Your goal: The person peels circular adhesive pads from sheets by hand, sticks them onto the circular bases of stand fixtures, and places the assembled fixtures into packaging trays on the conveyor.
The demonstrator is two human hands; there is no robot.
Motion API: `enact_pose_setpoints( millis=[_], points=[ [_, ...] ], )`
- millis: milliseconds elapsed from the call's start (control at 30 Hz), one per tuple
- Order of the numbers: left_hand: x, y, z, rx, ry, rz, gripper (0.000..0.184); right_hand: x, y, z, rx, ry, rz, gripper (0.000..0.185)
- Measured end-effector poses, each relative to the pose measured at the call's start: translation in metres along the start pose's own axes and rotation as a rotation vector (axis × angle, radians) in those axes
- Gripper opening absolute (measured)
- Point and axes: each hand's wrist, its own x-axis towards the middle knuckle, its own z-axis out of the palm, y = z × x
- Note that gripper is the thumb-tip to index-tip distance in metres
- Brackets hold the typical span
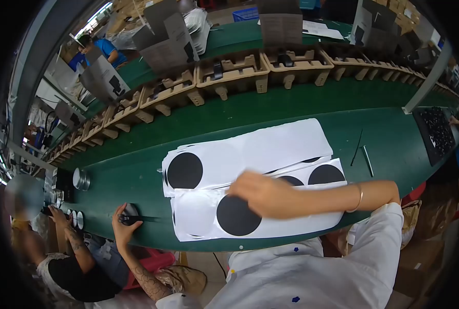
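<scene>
At the left of the table my left hand (pixel 121 226) curls its thumb and fingers around a small round black-and-silver part (pixel 131 215), which stands on the green surface. My right hand (pixel 263 193) is over the lower white sticker sheets (pixel 193 211), blurred by motion. Its fingers look bunched together, and whatever may be between them cannot be made out. Just below those fingers lies a large black round sticker (pixel 238 216), partly covered by the hand. Another black round sticker (pixel 185 170) shows on the upper stack of sheets (pixel 270 144).
Brown pulp trays (pixel 232 74) with dark parts line the raised rear ledge. A thin silver rod (pixel 368 160) lies right of the sheets, and a black tray of small parts (pixel 435 131) stands farther right. Round silver pieces (pixel 81 179) are at left, near a co-worker's hand (pixel 59 219).
</scene>
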Motion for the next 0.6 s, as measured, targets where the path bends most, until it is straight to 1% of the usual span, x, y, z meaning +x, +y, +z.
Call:
enact_pose_setpoints(
  millis=[33, 100, 200, 233, 300, 367, 433, 500, 600],
  points=[
    [-0.004, 0.005, -0.001, -0.156, 0.018, -0.097, 0.081, -0.002, -0.007, 0.011, 0.059, -0.075, -0.033, 0.037],
    [-0.013, 0.019, -0.002, -0.466, 0.050, -0.287, 0.080, -0.005, -0.002, 0.032, -0.050, -0.057, -0.193, 0.035],
    [-0.037, 0.016, 0.007, -0.714, 0.425, -0.123, 0.076, -0.002, 0.000, 0.041, -0.135, -0.018, -0.149, 0.040],
    [-0.044, 0.052, 0.006, -0.897, 0.420, -0.106, 0.082, 0.000, 0.000, 0.044, -0.125, -0.024, -0.148, 0.042],
    [-0.055, 0.096, 0.023, -1.394, 0.357, 0.039, 0.094, 0.002, 0.000, 0.046, -0.108, -0.055, -0.151, 0.046],
    [-0.057, 0.176, 0.039, -1.595, 0.286, 0.109, 0.102, 0.006, -0.002, 0.042, -0.050, -0.115, -0.119, 0.048],
    [-0.060, 0.212, 0.067, -1.677, 0.156, -0.003, 0.105, 0.010, -0.005, 0.041, -0.012, -0.154, -0.093, 0.048],
    [-0.059, 0.248, 0.087, -1.648, 0.046, -0.084, 0.108, 0.014, -0.007, 0.042, -0.001, -0.166, -0.068, 0.046],
    [-0.062, 0.255, 0.091, -1.517, 0.069, -0.034, 0.117, 0.016, -0.007, 0.043, 0.018, -0.127, -0.067, 0.044]
  ],
)
